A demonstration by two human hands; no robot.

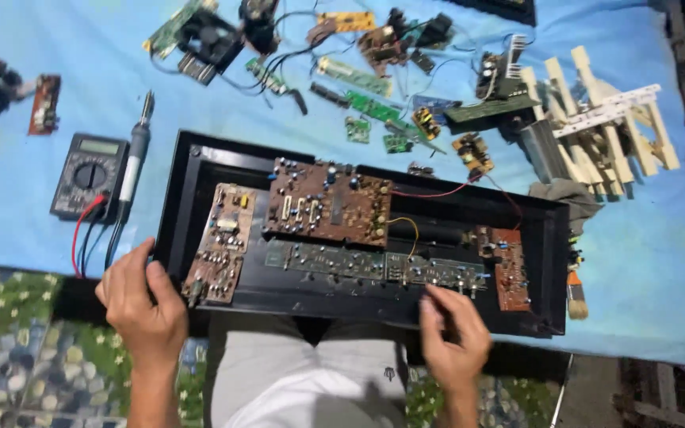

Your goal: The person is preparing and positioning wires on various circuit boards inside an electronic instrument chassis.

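A long black casing (200, 154) lies open on a blue sheet, with several brown and green circuit boards (328, 203) inside it. My left hand (141, 305) grips the casing's near left corner, thumb over the rim beside a narrow brown board (222, 244). My right hand (453, 333) rests on the near edge further right, with its fingers on a long green board (374, 265). Red and yellow wires (430, 192) run between the boards.
A grey multimeter (89, 174) with red and black leads and a soldering iron (136, 150) lie left of the casing. Loose circuit boards, a fan (209, 38) and cables are scattered behind it. Cream keyboard keys (604, 127) are piled at right; a small brush (576, 295) lies nearby.
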